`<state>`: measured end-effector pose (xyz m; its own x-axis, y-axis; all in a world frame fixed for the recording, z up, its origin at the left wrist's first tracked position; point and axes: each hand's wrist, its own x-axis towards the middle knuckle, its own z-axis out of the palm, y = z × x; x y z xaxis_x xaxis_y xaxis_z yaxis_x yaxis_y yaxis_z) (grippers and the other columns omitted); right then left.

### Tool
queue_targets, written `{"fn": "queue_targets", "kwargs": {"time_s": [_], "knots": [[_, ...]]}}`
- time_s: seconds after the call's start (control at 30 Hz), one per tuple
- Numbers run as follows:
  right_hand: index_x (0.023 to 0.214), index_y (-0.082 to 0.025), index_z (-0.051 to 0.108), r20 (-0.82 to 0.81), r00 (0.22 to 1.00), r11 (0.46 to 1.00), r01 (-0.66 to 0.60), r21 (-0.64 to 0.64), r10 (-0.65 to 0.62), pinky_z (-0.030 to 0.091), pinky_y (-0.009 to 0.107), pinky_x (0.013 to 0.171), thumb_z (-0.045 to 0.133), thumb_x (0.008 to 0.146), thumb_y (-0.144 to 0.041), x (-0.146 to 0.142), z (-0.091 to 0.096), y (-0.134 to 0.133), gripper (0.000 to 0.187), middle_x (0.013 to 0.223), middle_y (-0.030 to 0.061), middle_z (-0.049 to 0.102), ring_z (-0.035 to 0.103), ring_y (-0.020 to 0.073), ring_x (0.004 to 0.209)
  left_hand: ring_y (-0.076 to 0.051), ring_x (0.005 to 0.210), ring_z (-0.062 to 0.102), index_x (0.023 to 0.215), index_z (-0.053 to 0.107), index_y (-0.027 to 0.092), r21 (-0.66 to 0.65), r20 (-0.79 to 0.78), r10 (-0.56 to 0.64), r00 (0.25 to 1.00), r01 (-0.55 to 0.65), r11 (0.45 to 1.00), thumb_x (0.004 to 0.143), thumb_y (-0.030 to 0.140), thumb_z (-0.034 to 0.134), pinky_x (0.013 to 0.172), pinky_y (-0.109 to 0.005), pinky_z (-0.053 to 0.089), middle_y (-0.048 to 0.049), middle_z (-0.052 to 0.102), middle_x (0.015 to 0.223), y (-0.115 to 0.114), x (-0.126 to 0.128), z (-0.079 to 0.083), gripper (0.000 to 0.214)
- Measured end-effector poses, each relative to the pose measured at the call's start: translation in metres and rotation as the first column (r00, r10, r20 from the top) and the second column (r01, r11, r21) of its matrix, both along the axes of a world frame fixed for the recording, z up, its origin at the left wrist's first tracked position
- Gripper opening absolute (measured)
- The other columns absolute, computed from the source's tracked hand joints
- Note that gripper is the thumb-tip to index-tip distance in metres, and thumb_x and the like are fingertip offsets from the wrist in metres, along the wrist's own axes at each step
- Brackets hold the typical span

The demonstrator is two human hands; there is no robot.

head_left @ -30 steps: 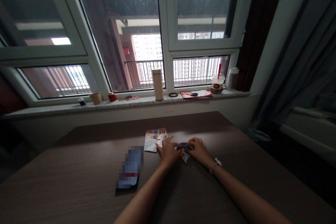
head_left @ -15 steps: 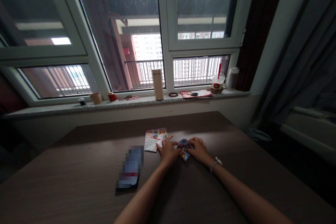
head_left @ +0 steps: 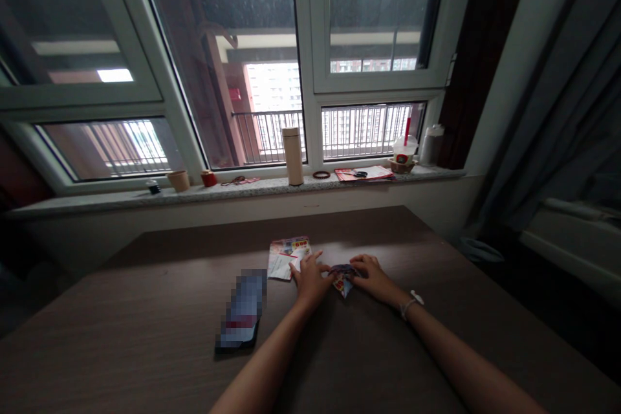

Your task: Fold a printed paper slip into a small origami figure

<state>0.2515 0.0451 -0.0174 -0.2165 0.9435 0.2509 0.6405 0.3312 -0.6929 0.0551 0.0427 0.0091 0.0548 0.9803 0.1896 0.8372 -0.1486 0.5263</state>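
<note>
A small piece of folded printed paper [head_left: 343, 283], pointed at its near end, lies on the brown table [head_left: 160, 310] between my hands. My left hand [head_left: 313, 279] pinches its left side, thumb and index finger at the edge and the other fingers spread. At its right side, the fingertips of my right hand [head_left: 373, 278] close on the paper. Just beyond my left hand rests another printed paper piece [head_left: 280, 265], white with red and yellow print, partly covered by my fingers. To the left lies a phone [head_left: 242, 307] with a blurred-out screen.
Along the windowsill [head_left: 264, 189] stand a beige flask [head_left: 293, 156], a paper cup [head_left: 179, 180], a red spool-like item [head_left: 208, 178], scissors [head_left: 359, 174] on red-and-white paper, a drink cup with a straw [head_left: 403, 150] and a grey bottle [head_left: 431, 145].
The far part of the folded paper has come down, so it looks flatter and shorter. My right wrist has shifted slightly right and lower; my left hand stays nearly in place.
</note>
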Motion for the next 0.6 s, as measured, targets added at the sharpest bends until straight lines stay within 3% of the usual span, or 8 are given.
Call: {"fn": "queue_targets", "kwargs": {"time_s": [0.2, 0.6], "knots": [[0.104, -0.020, 0.069, -0.085, 0.990, 0.994, -0.110, -0.011, 0.108, 0.029, 0.043, 0.110, 0.070, 0.070, -0.032, 0.015, -0.001, 0.003, 0.037, 0.121, 0.0098, 0.055, 0.041, 0.0264, 0.123, -0.029, 0.134, 0.035, 0.081, 0.073, 0.030, 0.017, -0.012, 0.003, 1.000, -0.002, 1.000, 0.079, 0.040, 0.064, 0.110, -0.066, -0.001, 0.0019, 0.052, 0.139, 0.001, -0.001, -0.004, 0.014], [0.100, -0.021, 0.070, -0.028, 0.997, 0.996, -0.075, 0.056, 0.077, 0.033, 0.042, 0.106, 0.071, 0.072, -0.041, 0.008, -0.003, 0.002, 0.035, 0.115, 0.0088, 0.057, 0.045, 0.0265, 0.117, -0.028, 0.134, 0.035, 0.083, 0.074, 0.031, 0.033, -0.023, -0.001, 1.000, 0.002, 0.999, 0.079, 0.039, 0.064, 0.110, -0.066, -0.001, 0.0010, 0.052, 0.138, 0.000, -0.001, -0.005, 0.014]]}}
